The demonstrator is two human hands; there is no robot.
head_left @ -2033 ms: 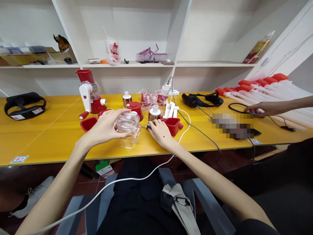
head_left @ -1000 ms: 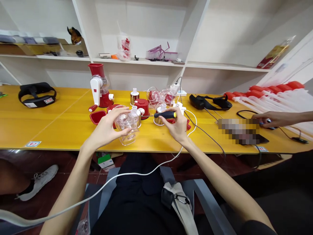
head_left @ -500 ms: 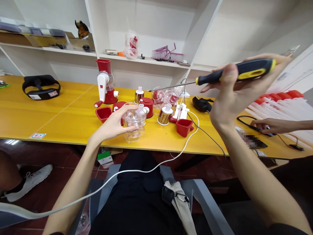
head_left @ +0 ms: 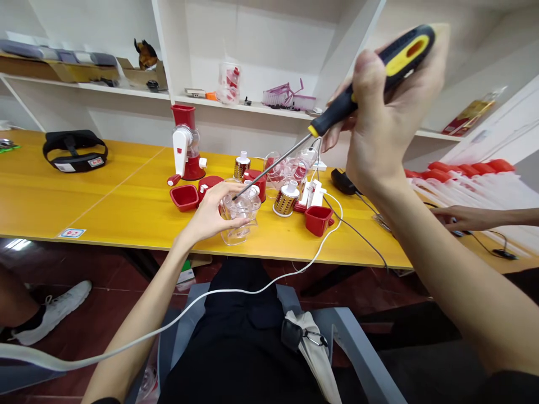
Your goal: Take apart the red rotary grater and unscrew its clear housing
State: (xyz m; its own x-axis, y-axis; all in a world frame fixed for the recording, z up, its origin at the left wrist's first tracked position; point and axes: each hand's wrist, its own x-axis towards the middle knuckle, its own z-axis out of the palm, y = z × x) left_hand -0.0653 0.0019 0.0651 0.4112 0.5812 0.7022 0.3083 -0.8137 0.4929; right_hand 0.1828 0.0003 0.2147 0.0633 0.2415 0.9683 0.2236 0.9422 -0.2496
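Observation:
My right hand [head_left: 385, 112] is closed round the black and yellow handle of a screwdriver [head_left: 290, 150]. Its long shaft slants down to the left, and the tip meets or lies in front of the clear plastic housing [head_left: 240, 216]; I cannot tell which. Thumb and fingers of my left hand [head_left: 214, 213] grip that housing from the left, near the table's front edge. Just behind it are a red base part [head_left: 256, 185] and a red lid-like part [head_left: 209, 184]. A perforated drum grater [head_left: 286, 199] with a white hub stands to its right.
An assembled red and white rotary grater [head_left: 185, 143] stands at the back left of the yellow table [head_left: 122, 207]. Red hoppers [head_left: 319, 220] flank the work. A white cable [head_left: 273, 285] crosses my lap. At right, another person's hand [head_left: 455, 216] touches a dark device.
My right hand has moved left and tilted the screwdriver, bringing its tip down to the clear housing. My left hand and the housing have shifted slightly right in the view.

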